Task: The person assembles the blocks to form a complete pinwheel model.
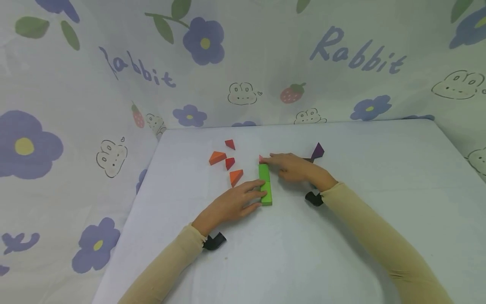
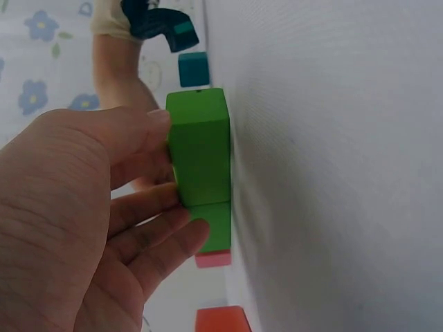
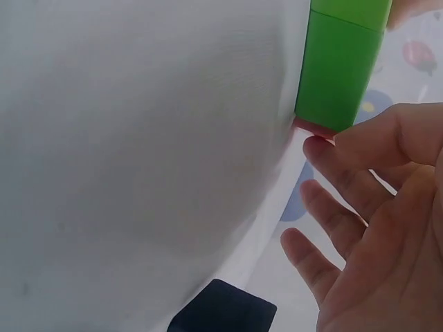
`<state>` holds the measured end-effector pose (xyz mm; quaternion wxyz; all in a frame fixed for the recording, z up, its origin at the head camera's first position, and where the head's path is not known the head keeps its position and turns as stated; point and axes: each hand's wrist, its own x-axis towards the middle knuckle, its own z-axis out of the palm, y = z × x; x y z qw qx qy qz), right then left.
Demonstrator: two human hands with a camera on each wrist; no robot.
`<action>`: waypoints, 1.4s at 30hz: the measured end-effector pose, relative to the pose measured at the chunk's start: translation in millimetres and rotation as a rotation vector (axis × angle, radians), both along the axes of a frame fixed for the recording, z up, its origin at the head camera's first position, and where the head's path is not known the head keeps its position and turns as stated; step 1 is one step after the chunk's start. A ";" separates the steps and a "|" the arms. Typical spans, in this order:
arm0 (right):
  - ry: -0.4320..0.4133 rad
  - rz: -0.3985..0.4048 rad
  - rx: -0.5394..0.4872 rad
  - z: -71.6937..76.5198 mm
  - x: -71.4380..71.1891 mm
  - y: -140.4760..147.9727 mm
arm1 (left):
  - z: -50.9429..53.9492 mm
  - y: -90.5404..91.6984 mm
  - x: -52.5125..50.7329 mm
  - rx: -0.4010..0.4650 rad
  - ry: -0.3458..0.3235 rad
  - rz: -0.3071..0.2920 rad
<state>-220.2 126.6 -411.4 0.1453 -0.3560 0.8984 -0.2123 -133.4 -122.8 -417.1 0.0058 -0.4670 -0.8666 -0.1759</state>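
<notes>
Two green blocks (image 1: 265,185) stand end to end in a line on the white table, and a small pink piece (image 1: 260,159) touches their far end. My left hand (image 1: 236,202) lies along the left side of the green blocks (image 2: 201,162), fingers extended and fingertips on them. At the far end, my right hand (image 1: 294,167) touches the pink piece with its fingertips. In the right wrist view the thumb and forefinger of the right hand (image 3: 377,200) are at the pink piece (image 3: 315,128), its other fingers spread and loosely bent.
Orange pieces (image 1: 217,158) and red pieces (image 1: 230,163) lie left of the green blocks. A purple piece (image 1: 318,150) is beyond the right hand, with a dark piece partly hidden beside it. A patterned cloth (image 1: 265,63) rises behind the table.
</notes>
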 end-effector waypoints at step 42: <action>0.068 -0.034 0.078 1.3 18.3 -3.7 | -0.2 1.6 -0.8 -0.052 0.087 -0.018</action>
